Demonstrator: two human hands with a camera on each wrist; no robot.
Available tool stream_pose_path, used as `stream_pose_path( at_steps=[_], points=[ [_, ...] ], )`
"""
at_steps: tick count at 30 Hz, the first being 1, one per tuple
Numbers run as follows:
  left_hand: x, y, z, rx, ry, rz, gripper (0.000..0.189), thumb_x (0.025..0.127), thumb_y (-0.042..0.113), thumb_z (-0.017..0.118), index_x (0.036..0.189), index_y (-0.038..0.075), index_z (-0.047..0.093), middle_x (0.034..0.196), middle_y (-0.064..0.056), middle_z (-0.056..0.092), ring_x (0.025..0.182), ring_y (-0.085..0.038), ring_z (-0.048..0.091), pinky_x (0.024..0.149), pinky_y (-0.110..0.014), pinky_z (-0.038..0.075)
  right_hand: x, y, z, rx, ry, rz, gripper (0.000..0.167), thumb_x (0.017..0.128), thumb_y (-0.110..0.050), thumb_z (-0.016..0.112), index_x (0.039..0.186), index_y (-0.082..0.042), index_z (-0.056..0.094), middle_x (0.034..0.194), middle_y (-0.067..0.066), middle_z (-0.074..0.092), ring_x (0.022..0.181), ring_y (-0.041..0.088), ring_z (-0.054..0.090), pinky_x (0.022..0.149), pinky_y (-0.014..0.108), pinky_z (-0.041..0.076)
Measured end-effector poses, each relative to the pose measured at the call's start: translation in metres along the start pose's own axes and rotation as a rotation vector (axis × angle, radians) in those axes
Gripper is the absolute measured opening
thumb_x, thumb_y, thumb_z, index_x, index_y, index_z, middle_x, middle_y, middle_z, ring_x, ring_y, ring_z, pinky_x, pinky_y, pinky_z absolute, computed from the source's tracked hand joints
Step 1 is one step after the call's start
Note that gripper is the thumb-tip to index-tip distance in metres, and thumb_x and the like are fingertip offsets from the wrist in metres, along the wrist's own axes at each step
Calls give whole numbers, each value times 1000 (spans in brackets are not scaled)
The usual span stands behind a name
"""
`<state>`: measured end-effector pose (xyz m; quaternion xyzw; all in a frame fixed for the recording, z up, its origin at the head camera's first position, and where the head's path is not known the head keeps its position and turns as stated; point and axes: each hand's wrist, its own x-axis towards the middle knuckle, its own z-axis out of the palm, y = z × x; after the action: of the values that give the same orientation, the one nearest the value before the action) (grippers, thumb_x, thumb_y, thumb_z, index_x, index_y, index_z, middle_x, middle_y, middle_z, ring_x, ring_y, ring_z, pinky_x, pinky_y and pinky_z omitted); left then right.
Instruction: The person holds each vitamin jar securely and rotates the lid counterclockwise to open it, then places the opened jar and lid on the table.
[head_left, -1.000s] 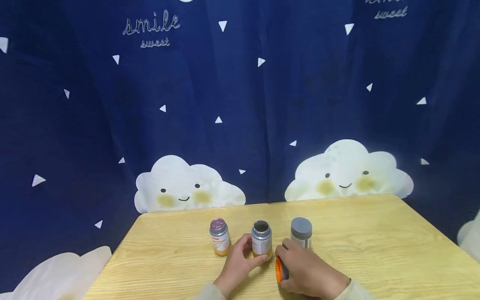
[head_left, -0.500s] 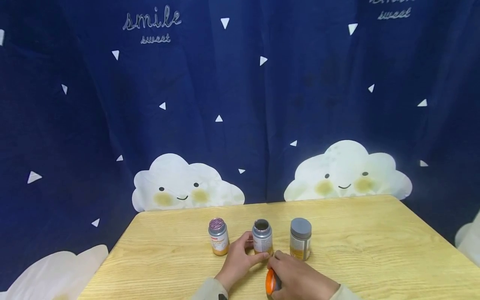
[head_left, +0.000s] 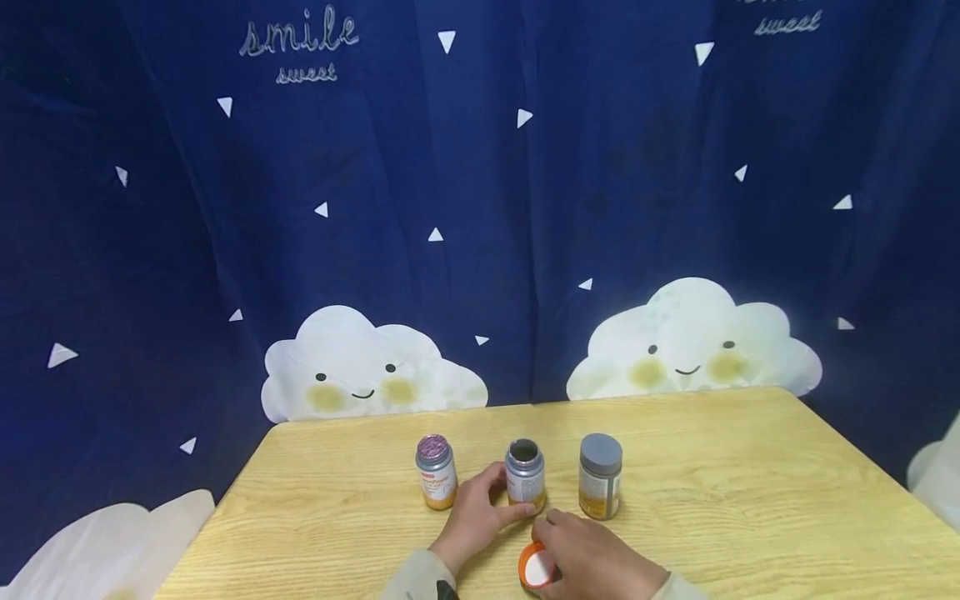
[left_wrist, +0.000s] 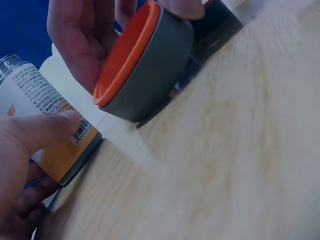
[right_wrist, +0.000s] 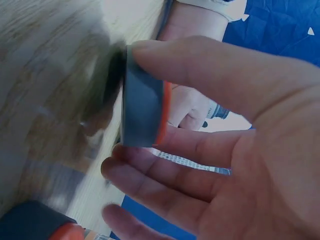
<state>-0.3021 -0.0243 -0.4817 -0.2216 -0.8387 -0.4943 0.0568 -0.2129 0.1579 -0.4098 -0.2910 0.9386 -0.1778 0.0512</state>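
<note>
1. At the near part of the surface (head_left: 720, 500), the right hand (head_left: 592, 557) pinches a tilted gray lid (head_left: 537, 568) in its fingers.
2. A bit farther, the left hand (head_left: 471, 521) has its fingers around the open jar (head_left: 525, 479), standing up.
3. Beside that, a closed jar (head_left: 600, 479) stands right and a purple-topped jar (head_left: 437, 479) left.
4. Behind, a blue curtain (head_left: 390, 158) shows smiling clouds (head_left: 693, 333).

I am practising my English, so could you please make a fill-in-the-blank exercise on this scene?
The bottle held by the left hand stands in the ____ of a row of three.
The right hand holds a loose cap whose inner rim is coloured ____.
The lid on the rightmost bottle is coloured ____.
On the curtain, the large word at the upper left is ____.
Missing words: middle; orange; gray; smile.
</note>
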Motion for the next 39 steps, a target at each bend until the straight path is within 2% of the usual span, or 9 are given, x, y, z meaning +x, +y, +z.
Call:
stream_pose_path(
  at_steps=[5,15,23,31,39],
  points=[
    [1,1,0,17,-20,-10,48,73,38,83,113,21,64,110,2,69,109,-19,62,96,-39,47,1,4,5,-77,26,-15,37,74,-38,81,94,-13,62,77,-11,47,64,3,43,57,23,38],
    [0,-1,0,17,-43,-22,52,77,39,79,124,24,60,120,1,66,116,-19,59,101,-39,44,2,6,13,-79,95,-55,29,71,-23,81,93,-19,62,72,-12,49,61,2,43,53,22,37],
    [0,0,-1,24,-48,-21,52,79,37,78,125,21,58,120,-1,66,115,-21,59,101,-44,43,1,5,12,-95,140,-89,30,71,-22,82,93,-20,62,71,-12,51,61,1,43,51,22,37],
    [0,1,-2,28,-55,-27,53,81,36,77,126,19,57,121,-3,66,115,-23,59,100,-45,43,3,4,12,-99,128,-71,33,72,-24,83,98,-19,63,74,-10,53,62,2,43,53,22,38],
    [1,0,-2,27,-52,-35,56,82,36,76,129,17,54,124,-6,64,118,-25,57,103,-47,41,2,6,11,-105,120,-74,38,68,-21,83,101,-19,63,74,-10,52,62,3,43,53,22,37]
  ],
)
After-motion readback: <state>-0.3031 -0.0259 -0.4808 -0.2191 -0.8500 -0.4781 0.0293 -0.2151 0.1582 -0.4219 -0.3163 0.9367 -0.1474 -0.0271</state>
